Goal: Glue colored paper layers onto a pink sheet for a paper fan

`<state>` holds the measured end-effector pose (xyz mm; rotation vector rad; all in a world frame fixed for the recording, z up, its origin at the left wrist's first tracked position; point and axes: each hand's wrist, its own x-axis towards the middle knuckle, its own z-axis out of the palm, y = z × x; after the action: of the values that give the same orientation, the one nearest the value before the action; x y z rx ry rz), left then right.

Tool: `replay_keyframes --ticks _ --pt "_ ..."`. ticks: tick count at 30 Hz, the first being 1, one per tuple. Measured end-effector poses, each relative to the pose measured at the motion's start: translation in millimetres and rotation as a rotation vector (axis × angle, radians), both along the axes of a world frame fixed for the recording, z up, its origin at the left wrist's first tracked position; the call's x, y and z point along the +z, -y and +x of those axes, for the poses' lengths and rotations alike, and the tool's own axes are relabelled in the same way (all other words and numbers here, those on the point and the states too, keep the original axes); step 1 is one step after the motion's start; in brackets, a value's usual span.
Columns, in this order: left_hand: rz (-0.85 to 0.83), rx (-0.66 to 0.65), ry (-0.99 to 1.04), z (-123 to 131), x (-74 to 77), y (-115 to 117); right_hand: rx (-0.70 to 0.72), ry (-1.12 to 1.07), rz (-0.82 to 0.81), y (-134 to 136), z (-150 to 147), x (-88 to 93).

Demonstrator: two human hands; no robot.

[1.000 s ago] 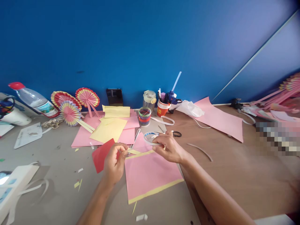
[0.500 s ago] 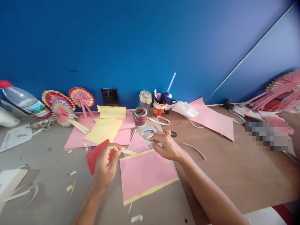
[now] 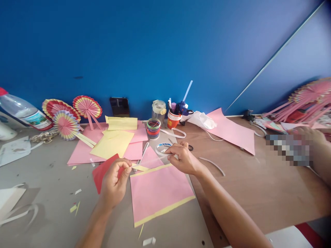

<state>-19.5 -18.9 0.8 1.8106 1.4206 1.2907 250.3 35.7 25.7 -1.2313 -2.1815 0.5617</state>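
My left hand (image 3: pixel 115 181) is closed, thumb and forefinger pinching the end of a thin whitish strip (image 3: pixel 150 161), which looks like tape. The strip runs across to a roll of tape (image 3: pixel 158 150), a white ring with blue inside, lying on the table. At that roll is my right hand (image 3: pixel 183 159), its fingers curled over the near right edge. Below both hands lies a pink paper sheet (image 3: pixel 160 193) with yellow bands along two edges. A red piece of paper (image 3: pixel 104 172) is partly hidden behind my left hand. A white pen-like tool (image 3: pixel 144 151) lies between the hands.
Behind are yellow paper (image 3: pixel 112 144) on pink sheets, folded paper fans (image 3: pixel 87 107), a phone (image 3: pixel 119 107), a jar with coloured bands (image 3: pixel 153 129) and a paper cup of pens (image 3: pixel 173 120). Another person's hand (image 3: pixel 307 136) is at the right. Paper scraps dot the table.
The view has shifted slightly. The strip between my hands shows more clearly, while both hands keep nearly the same place. At the right, another person's hand has come further into view.
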Motion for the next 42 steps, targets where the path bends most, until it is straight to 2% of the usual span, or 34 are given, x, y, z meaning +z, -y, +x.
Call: replay_keyframes --ticks 5,10,17,22,25,28,30,33,36,38,40,42 --pt "0.005 -0.003 -0.007 0.3 2.2 0.2 0.015 0.003 -0.018 -0.2 -0.5 1.6" --pt "0.026 -0.018 -0.045 7.1 7.5 2.5 -0.062 -0.086 -0.061 -4.1 -1.0 0.4" --pt "0.182 -0.186 -0.093 22.5 -0.8 5.7 -0.182 -0.386 -0.419 -12.0 5.1 2.7" --pt "0.163 -0.212 -0.151 26.9 -0.4 7.5 -0.178 -0.457 -0.502 -15.3 4.3 -3.1" --pt "0.136 -0.202 -0.137 20.6 6.4 10.3 -0.292 -0.504 -0.411 -21.8 17.8 -3.8" --pt "0.109 -0.110 0.022 9.9 12.4 10.4 -0.452 -0.549 -0.278 -28.1 45.6 2.5" --pt "0.033 -0.093 0.099 5.7 14.1 9.0 -0.495 -0.530 -0.217 -29.9 60.6 6.6" --pt "-0.176 -0.254 0.135 6.7 14.0 7.8 -0.414 -0.258 -0.072 -31.2 61.9 2.3" --pt "-0.362 -0.455 0.184 8.9 14.5 8.5 -0.329 0.076 0.094 -33.2 44.2 -16.6" --pt "-0.440 -0.536 0.193 7.8 15.6 8.6 -0.339 0.228 0.127 -33.3 32.5 -29.7" --pt "-0.483 -0.575 0.198 5.3 16.9 7.9 -0.361 0.270 0.132 -29.8 25.0 -35.8" --pt "-0.501 -0.598 0.217 3.1 18.6 6.9 -0.294 0.166 0.106 -21.2 20.5 -31.4"
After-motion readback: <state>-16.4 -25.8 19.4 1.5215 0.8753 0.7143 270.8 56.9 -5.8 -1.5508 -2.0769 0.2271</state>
